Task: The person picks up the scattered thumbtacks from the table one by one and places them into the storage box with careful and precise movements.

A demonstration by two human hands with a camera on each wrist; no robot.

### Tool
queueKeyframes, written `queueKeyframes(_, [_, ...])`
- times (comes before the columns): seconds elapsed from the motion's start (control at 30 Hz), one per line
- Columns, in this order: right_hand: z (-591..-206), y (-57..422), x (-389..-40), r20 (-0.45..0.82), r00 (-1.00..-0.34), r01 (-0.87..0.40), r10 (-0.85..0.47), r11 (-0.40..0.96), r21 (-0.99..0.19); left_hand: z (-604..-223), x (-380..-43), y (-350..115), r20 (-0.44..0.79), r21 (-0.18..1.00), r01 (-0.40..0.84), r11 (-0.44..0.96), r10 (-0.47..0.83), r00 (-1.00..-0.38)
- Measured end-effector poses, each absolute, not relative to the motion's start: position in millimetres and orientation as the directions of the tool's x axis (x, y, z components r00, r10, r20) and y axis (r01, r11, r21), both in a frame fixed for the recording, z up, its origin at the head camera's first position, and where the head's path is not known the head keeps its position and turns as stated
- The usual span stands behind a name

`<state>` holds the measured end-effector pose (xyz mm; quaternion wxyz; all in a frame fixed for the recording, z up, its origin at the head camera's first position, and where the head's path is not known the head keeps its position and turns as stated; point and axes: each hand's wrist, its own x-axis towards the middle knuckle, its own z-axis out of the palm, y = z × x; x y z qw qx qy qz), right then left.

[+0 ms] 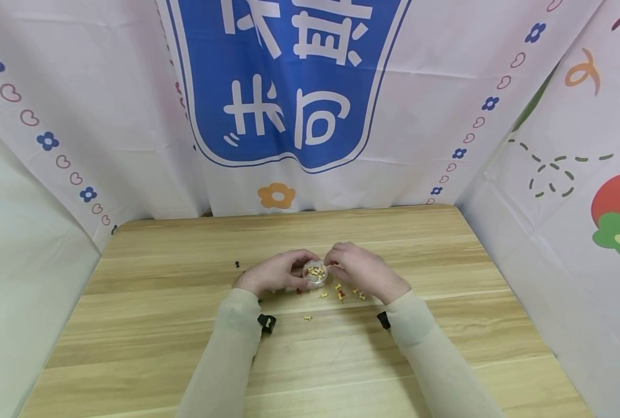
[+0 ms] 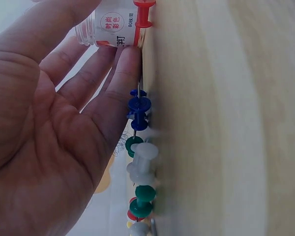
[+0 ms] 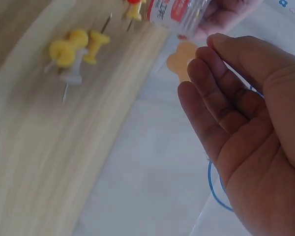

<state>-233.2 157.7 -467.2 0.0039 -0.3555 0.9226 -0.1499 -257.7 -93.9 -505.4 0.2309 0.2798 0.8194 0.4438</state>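
Head view: Left hand (image 1: pixel 278 273) near the middle of the desk (image 1: pixel 158 348), fingers and thumb curled round a clear jar (image 1: pixel 323 281), mouth upward. Push pins inside, mostly yellow. Right hand (image 1: pixel 361 270) just beside the jar, on its right; fingertips bunched close to the rim. Cannot tell whether a pin sits between them. Loose yellow pins (image 1: pixel 338 287) scattered on the desk, most below the right hand; red pin (image 1: pixel 299 291) near the left thumb. Dark pin (image 1: pixel 237 264) lies apart, farther left. Pale sleeves (image 1: pixel 226 348) on both forearms. Behind the desk, white cloth with a blue panel (image 1: pixel 268 139).

Left wrist view: Jar at top, held low against or close to the desk; threaded neck, red-and-white label (image 2: pixel 119 22). A red pin overlaps it. Below, seen edge-on along the desk: blue pins (image 2: pixel 139 110), green pins (image 2: pixel 140 207), whitish pins (image 2: pixel 146 157).

Right wrist view: Right hand's fingers gently bent, thumb tip at the forefinger tip; grip unclear. Jar at upper edge, left fingers behind it. Yellow pins cluster with a whitish one on the desk.
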Motion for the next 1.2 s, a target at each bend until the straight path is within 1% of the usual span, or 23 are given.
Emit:
queueKeyframes(0.1, [-464.9,163.8,-235.0,0.087,-0.755,-0.644,-0.65,0.708,-0.291,-505.2,-258.3,-93.5,-0.139,0.848,0.254,0.465,0.657,-0.741])
queueKeyframes(0.3, [-461.4,175.5,-236.5,-0.013,-0.781,-0.592,-0.625,0.746,-0.305,-505.3,-258.7,-92.9,-0.152,0.833,0.254,0.492,0.644,-0.749])
queueKeyframes(0.6, [-463.5,188.9,-236.8,-0.102,-0.794,-0.537,-0.599,0.77,-0.344,-504.9,-258.1,-91.7,-0.151,0.846,0.243,0.474,0.652,-0.743])
queueKeyframes(0.77, [-465.9,194.6,-234.9,-0.193,-0.789,-0.493,-0.583,0.788,-0.368,-503.7,-257.6,-91.1,-0.148,0.841,0.25,0.48,0.648,-0.747])
queueKeyframes(0.9, [-465.9,196.1,-233.9,-0.245,-0.772,-0.475,-0.587,0.788,-0.391,-503.5,-257.5,-91.5,-0.152,0.84,0.246,0.483,0.645,-0.749])
queueKeyframes(1.2, [-471.7,196.2,-234.3,-0.271,-0.74,-0.492,-0.616,0.77,-0.407,-503.3,-257.3,-92.4,-0.164,0.844,0.23,0.485,0.641,-0.75])
